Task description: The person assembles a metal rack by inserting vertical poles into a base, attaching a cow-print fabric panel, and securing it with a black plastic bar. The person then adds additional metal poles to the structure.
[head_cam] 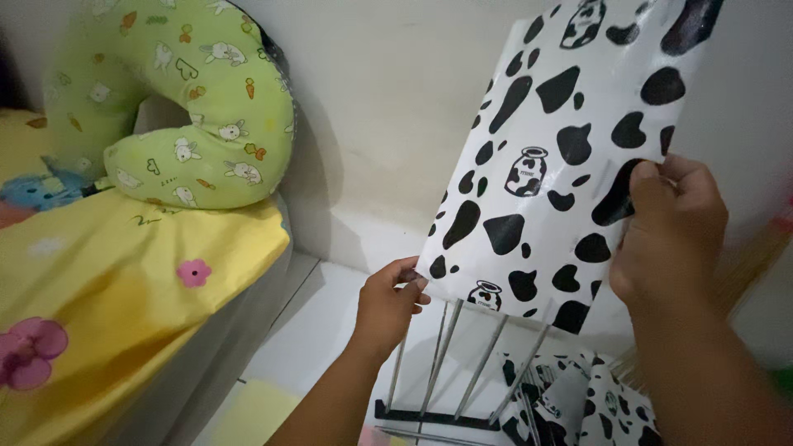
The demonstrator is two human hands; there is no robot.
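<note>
Nearest the camera, 2 bare forearms rise from the bottom edge, and the hands are well apart, each pinched on an edge of a glossy cow-print sheet [562,165], white with black blotches and small bottle drawings. The left hand [388,304] grips its lower left corner between thumb and fingers; the right hand [669,239] clamps its right edge, thumb on the front. The sheet hangs tilted in the air, its top running out of view at the upper right. Just below it, a black rack [438,413] with 4 thin metal rods leaning upward stands on the pale floor [322,322], and more cow-print pieces [578,405] lie crumpled beside it at the lower right. To the left is a bed with a yellow flowered sheet [124,272]. Farther back, a green curved pillow [206,107] printed with rabbits and carrots rests on the bed against the plain cream wall [388,99].
</note>
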